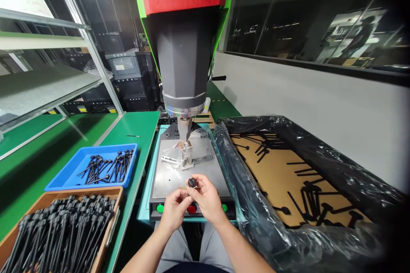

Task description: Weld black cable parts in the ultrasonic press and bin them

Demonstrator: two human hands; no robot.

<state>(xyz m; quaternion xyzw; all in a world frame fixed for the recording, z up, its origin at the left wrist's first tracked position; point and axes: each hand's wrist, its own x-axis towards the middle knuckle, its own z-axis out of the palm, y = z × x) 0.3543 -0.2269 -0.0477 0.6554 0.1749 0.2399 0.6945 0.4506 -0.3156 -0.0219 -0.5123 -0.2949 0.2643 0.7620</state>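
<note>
Head view: a press (183, 55) in red, green and black towers at the centre, its tip over a small fixture (186, 160). At right, a plastic-lined bin (256, 209) holds scattered black stems (310, 198); at near left, a crate (118, 204) brims with more, and a blue tray (65, 175) beyond it carries a smaller lot. Below the press lies a steel plate (165, 185), with the hands over its near edge. The right hand (208, 199) pinches a black knob (192, 182) between thumb and fingers, just short of the fixture. Fingertips of the left hand (175, 207) press together just beside it; whether they grip anything cannot be told. The knob looks light, stiff and hardly fragile, probably plastic, perhaps a little slick; its rim seems the surest hold.
</note>
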